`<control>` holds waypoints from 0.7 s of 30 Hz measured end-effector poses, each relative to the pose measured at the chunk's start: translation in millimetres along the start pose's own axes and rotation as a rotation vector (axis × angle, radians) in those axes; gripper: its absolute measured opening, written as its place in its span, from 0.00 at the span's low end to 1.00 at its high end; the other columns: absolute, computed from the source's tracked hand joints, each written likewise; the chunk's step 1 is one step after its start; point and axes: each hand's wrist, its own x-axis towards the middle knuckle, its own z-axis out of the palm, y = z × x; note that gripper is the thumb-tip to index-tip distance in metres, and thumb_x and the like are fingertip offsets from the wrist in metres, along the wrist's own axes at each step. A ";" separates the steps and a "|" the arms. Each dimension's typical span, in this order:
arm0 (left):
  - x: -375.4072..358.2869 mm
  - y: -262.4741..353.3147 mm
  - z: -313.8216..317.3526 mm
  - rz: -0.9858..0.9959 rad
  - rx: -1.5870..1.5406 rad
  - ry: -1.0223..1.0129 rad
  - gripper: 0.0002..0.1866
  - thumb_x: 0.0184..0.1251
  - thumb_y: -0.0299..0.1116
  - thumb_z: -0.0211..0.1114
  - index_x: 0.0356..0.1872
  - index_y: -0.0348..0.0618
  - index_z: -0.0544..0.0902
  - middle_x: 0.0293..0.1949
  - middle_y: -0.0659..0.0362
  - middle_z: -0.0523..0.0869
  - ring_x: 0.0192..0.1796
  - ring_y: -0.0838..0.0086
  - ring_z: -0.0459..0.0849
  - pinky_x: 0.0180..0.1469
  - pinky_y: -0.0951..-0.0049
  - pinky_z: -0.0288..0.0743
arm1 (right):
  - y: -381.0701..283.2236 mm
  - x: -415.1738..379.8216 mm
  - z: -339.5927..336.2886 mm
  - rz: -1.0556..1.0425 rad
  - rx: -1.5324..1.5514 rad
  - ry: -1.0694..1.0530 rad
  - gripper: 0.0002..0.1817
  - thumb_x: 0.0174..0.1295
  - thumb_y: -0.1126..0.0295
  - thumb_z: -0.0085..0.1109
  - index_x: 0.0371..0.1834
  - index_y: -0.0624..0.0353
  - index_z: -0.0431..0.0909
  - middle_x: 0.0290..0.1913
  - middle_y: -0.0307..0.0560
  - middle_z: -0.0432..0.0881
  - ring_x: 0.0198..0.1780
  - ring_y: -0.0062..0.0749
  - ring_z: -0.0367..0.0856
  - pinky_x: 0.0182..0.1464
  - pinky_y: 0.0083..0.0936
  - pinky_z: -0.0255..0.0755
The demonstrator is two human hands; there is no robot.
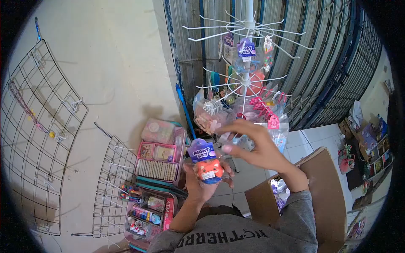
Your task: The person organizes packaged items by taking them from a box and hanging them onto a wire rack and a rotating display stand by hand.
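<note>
My left hand (pixel 196 189) holds up a clear plastic packet (pixel 209 168) from below. A purple "Night Sky" header card (pixel 201 151) tops the packet, and inside is a red-orange animal-face item with a white sticker. My right hand (pixel 257 147) is raised just to the right of the packet. Its thumb and curved fingers are apart, and nothing shows between them. Behind it stands a white display rack (pixel 249 29) with long wire prongs. Packaged trinkets hang on its lower tier, including pink ones (pixel 263 107), partly hidden by my right hand.
Wire grid panels (pixel 42 126) lean at the left wall. Stacked plastic boxes (pixel 156 168) of small goods stand at left. An open cardboard box (pixel 325 189) containing more packets is at my right. A folding metal gate (pixel 320 55) spans the back.
</note>
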 end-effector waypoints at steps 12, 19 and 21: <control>16.8 1.2 -2.5 0.064 0.775 -0.149 0.44 0.44 0.71 0.32 0.53 0.43 0.58 0.50 0.53 0.66 0.47 0.62 0.71 0.38 0.59 0.71 | 5.0 -24.2 -13.1 0.129 0.347 0.027 0.09 0.48 0.71 0.57 0.30 0.65 0.75 0.29 0.42 0.76 0.33 0.18 0.71 0.36 0.19 0.65; 117.0 54.0 72.4 0.609 1.178 0.138 0.15 0.52 0.28 0.57 0.42 0.40 0.67 0.36 0.57 0.74 0.36 0.77 0.75 0.36 0.81 0.68 | 16.0 -26.2 -110.6 0.171 0.119 0.631 0.06 0.49 0.71 0.56 0.20 0.63 0.73 0.18 0.31 0.70 0.22 0.09 0.64 0.23 0.09 0.56; 152.8 58.1 72.7 0.710 1.210 0.119 0.14 0.52 0.29 0.57 0.41 0.39 0.68 0.34 0.58 0.75 0.34 0.78 0.75 0.34 0.81 0.68 | 25.3 -23.7 -137.3 0.170 0.139 0.682 0.09 0.49 0.69 0.56 0.18 0.62 0.73 0.17 0.31 0.70 0.22 0.08 0.62 0.23 0.10 0.53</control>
